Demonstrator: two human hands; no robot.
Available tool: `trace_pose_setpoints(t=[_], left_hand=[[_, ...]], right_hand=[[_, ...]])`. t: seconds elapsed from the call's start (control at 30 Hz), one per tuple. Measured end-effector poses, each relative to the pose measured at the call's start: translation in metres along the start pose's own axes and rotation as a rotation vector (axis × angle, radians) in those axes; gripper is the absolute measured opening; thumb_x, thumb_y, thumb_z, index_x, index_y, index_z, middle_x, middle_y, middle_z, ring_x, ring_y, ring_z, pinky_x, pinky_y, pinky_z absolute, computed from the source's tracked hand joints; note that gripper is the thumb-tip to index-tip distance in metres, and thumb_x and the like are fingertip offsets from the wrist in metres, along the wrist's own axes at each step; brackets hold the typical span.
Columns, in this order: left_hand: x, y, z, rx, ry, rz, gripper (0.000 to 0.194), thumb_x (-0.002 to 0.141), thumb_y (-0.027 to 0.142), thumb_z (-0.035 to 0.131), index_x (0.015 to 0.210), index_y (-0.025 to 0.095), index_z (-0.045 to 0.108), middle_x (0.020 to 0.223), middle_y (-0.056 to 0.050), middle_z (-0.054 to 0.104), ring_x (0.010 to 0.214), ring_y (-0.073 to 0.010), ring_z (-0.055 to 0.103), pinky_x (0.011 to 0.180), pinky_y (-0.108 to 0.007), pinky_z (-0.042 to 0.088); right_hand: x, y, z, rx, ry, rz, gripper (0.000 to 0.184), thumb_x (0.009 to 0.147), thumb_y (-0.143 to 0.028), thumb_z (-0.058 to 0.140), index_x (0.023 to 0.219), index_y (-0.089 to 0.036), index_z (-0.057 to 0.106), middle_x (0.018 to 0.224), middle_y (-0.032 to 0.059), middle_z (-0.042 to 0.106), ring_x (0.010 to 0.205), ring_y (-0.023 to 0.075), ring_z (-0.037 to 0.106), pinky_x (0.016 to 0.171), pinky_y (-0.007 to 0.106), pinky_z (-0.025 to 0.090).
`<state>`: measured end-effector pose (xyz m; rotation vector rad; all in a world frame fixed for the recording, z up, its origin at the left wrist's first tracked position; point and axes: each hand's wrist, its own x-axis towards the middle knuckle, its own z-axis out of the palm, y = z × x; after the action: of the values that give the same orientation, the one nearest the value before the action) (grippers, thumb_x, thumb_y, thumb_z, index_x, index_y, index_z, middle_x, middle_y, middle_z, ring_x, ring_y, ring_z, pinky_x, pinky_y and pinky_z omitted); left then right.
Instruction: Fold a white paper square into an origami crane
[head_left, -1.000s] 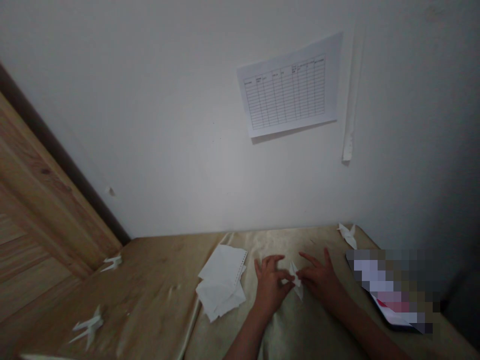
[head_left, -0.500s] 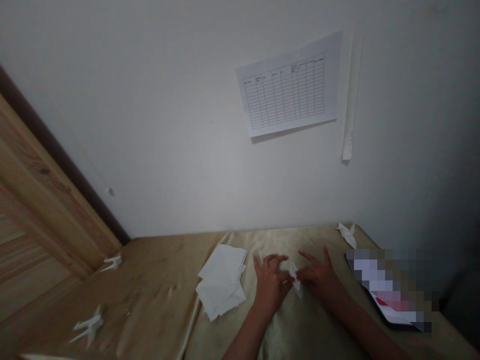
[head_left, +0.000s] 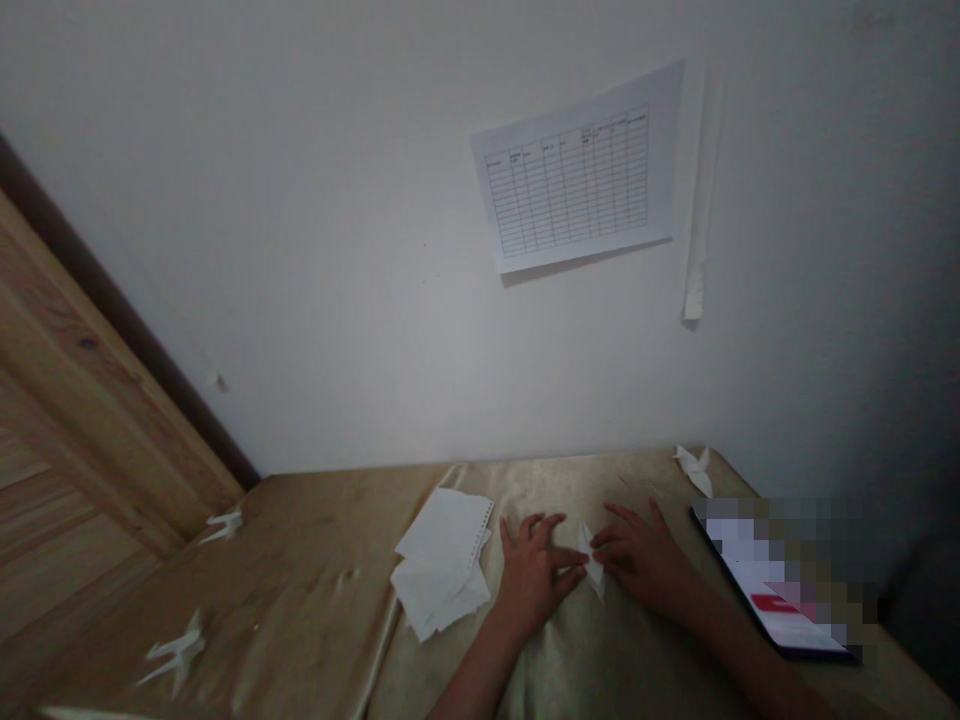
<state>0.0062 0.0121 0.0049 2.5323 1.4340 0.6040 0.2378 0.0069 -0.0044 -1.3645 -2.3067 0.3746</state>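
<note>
A small piece of white folded paper (head_left: 594, 575), narrow and pointed at both ends, lies on the cloth between my hands. My left hand (head_left: 534, 572) grips its left edge between thumb and fingertip, the other fingers raised and spread. From the other side, my right hand (head_left: 645, 555) pinches the paper's right edge, also with some fingers lifted. To the left of my left hand is a loose pile of white paper sheets (head_left: 444, 560); the top one has a perforated edge.
A gold cloth (head_left: 322, 600) covers the table. Two folded paper figures (head_left: 180, 652) rest at the left, and another paper figure (head_left: 696, 470) at the back right. A tablet-like screen (head_left: 780, 610), partly blurred, lies right of my arm. A printed chart (head_left: 577, 180) hangs on the wall.
My left hand has shifted slightly left and its raised fingers have moved. My right hand has turned a little, its fingers lower. The folded paper stays in nearly the same place.
</note>
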Motion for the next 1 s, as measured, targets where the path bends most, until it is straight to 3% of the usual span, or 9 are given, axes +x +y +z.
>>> trace_pose_setpoints(t=[0.17, 0.47, 0.63, 0.87, 1.0], left_hand=[[-0.004, 0.002, -0.003, 0.017, -0.003, -0.019, 0.026, 0.09, 0.055, 0.063, 0.114, 0.063, 0.064, 0.148, 0.012, 0.051, 0.14, -0.0346, 0.037, 0.112, -0.08, -0.003], [-0.008, 0.007, -0.011, 0.023, -0.077, -0.112, 0.028, 0.089, 0.05, 0.067, 0.116, 0.059, 0.065, 0.149, 0.006, 0.051, 0.142, -0.0366, 0.036, 0.111, -0.08, -0.003], [-0.008, 0.007, -0.007, 0.008, -0.018, -0.081, 0.025, 0.089, 0.052, 0.065, 0.113, 0.059, 0.067, 0.148, 0.009, 0.052, 0.142, -0.0352, 0.036, 0.113, -0.078, -0.003], [0.003, 0.011, 0.003, 0.022, 0.025, -0.107, 0.012, 0.082, 0.047, 0.075, 0.095, 0.048, 0.077, 0.146, 0.008, 0.054, 0.141, -0.036, 0.037, 0.112, -0.079, -0.001], [0.004, 0.012, 0.007, 0.039, 0.043, -0.086, 0.019, 0.075, 0.048, 0.082, 0.092, 0.045, 0.076, 0.147, 0.009, 0.053, 0.14, -0.036, 0.037, 0.112, -0.08, -0.003]], right_hand=[[0.002, -0.001, 0.003, 0.051, 0.011, 0.058, 0.022, 0.092, -0.037, 0.055, 0.094, -0.037, 0.077, 0.115, -0.0002, 0.074, 0.14, 0.0352, 0.042, 0.113, 0.074, -0.013], [0.005, -0.001, 0.012, 0.081, 0.1, 0.103, 0.013, 0.084, -0.029, 0.064, 0.088, -0.033, 0.075, 0.112, -0.0007, 0.074, 0.136, 0.0345, 0.047, 0.114, 0.076, -0.007], [0.003, 0.0, 0.017, 0.113, 0.086, 0.132, 0.014, 0.083, -0.03, 0.061, 0.091, -0.032, 0.073, 0.117, 0.0004, 0.072, 0.135, 0.0334, 0.047, 0.113, 0.076, -0.006], [0.006, 0.003, 0.023, 0.181, 0.064, 0.182, 0.018, 0.086, -0.031, 0.055, 0.09, -0.031, 0.073, 0.118, 0.0007, 0.072, 0.135, 0.0309, 0.048, 0.113, 0.073, -0.004], [0.007, 0.0, 0.021, 0.178, 0.069, 0.201, 0.018, 0.086, -0.03, 0.055, 0.091, -0.031, 0.073, 0.117, 0.0012, 0.072, 0.135, 0.0312, 0.047, 0.113, 0.073, -0.002]])
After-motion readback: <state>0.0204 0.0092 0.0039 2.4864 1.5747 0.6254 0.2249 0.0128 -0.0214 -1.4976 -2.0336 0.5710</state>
